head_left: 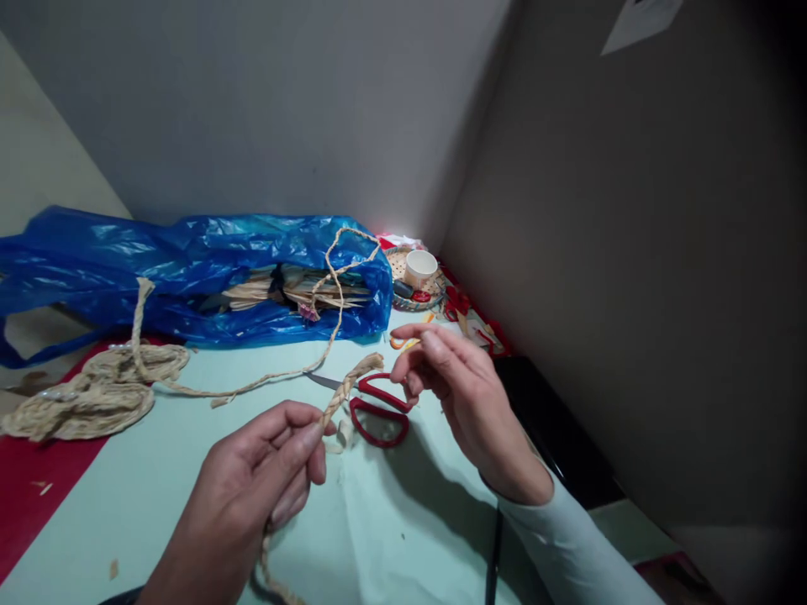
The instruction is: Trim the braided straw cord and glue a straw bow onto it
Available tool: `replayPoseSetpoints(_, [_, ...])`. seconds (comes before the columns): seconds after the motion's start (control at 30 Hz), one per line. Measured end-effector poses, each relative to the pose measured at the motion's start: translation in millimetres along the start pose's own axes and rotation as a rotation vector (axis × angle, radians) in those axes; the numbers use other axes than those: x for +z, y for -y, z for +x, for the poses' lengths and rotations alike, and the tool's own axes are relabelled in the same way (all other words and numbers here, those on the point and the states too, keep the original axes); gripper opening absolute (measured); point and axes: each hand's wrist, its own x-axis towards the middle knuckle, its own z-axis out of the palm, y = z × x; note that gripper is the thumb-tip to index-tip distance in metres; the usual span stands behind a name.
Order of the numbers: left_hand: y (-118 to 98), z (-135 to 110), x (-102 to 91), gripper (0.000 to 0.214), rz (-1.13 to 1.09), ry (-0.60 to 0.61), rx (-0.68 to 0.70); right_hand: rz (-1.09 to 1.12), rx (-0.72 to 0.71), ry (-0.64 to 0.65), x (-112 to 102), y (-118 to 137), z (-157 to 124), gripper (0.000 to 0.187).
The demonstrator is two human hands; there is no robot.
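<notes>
My left hand is closed in a pinch round a braided straw rope, whose free end sticks up and to the right. The rope's other part runs down under that hand. My right hand hovers just right of the rope's tip, fingers loosely curled and apart, holding nothing. Red-handled scissors lie on the pale green table cover right below and between the two hands.
A blue plastic bag with straw strips lies along the wall. A pile of braided rope sits at the left, a thin strand looping up to the bag. A small woven basket with a white cup stands in the corner. Walls close off the back and right.
</notes>
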Motion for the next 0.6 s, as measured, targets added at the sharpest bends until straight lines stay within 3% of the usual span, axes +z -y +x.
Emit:
replayPoseSetpoints(0.17, [7, 5, 0.6, 0.027, -0.064, 0.095, -0.005, -0.052, 0.09, 0.243, 20, -11, -5, 0.021])
replayPoseSetpoints(0.27, [9, 6, 2.6, 0.03, -0.038, 0.13, 0.015, -0.129, 0.054, 0.205, 28, -16, -6, 0.023])
replayPoseSetpoints(0.43, [11, 5, 5.1, 0.034, 0.014, 0.167, -0.018, -0.185, 0.018, 0.11, 21, -23, 1, 0.03])
replayPoseSetpoints(0.6, [17, 7, 5.1, 0.034, -0.023, 0.207, -0.062, -0.328, -0.144, 0.019, 22, -21, -3, 0.026])
